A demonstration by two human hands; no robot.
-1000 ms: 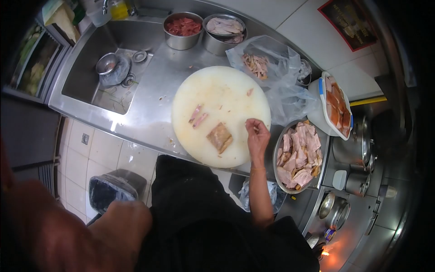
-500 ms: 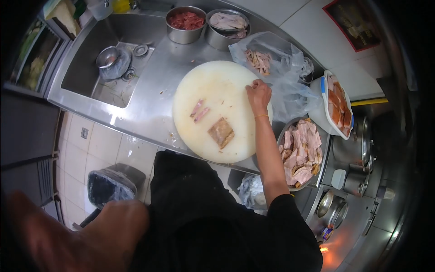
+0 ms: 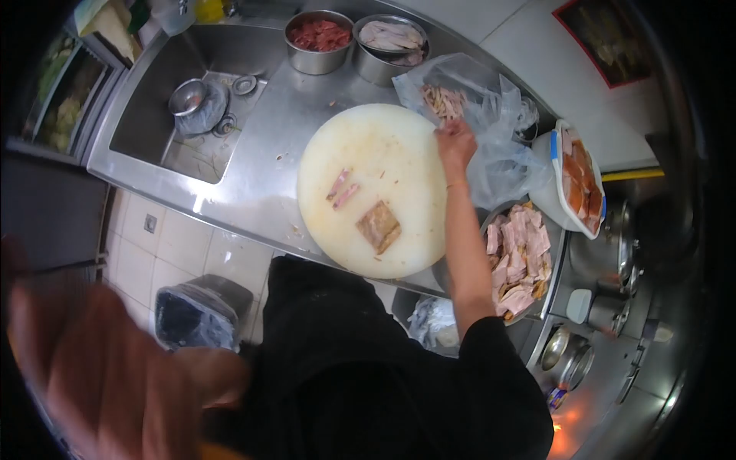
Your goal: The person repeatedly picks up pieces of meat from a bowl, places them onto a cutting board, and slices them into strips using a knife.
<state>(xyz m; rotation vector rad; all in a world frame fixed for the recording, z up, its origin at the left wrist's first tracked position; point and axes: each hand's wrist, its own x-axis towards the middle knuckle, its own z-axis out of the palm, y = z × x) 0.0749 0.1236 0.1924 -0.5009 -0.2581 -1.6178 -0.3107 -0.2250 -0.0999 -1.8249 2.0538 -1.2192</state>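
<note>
My right hand (image 3: 456,143) reaches past the board's right edge, its fingers closed at the pile of meat strips (image 3: 443,101) in a clear plastic bag (image 3: 494,165). What they pinch is hidden. Close to the camera at the lower left, my left hand (image 3: 115,383) is large and blurred, fingers curled. An orange edge shows beside it, but I cannot make out the object. On the round white cutting board (image 3: 337,146) lie two thin meat strips (image 3: 342,190) and a brown square slab of meat (image 3: 379,227). A bowl of pale meat pieces (image 3: 521,253) stands beside my right forearm.
Metal pots of red meat (image 3: 318,34) and pale meat (image 3: 391,34) stand behind the board. A white tub (image 3: 558,192) holds browned slabs. The sink (image 3: 142,138) is at left, a lined bin (image 3: 195,314) below, and a lit burner (image 3: 560,433) at lower right.
My right hand has moved from the board's right edge outward to the meat strips in the bag. My left hand has shifted, showing more of its fingers. The meat on the board stays put.
</note>
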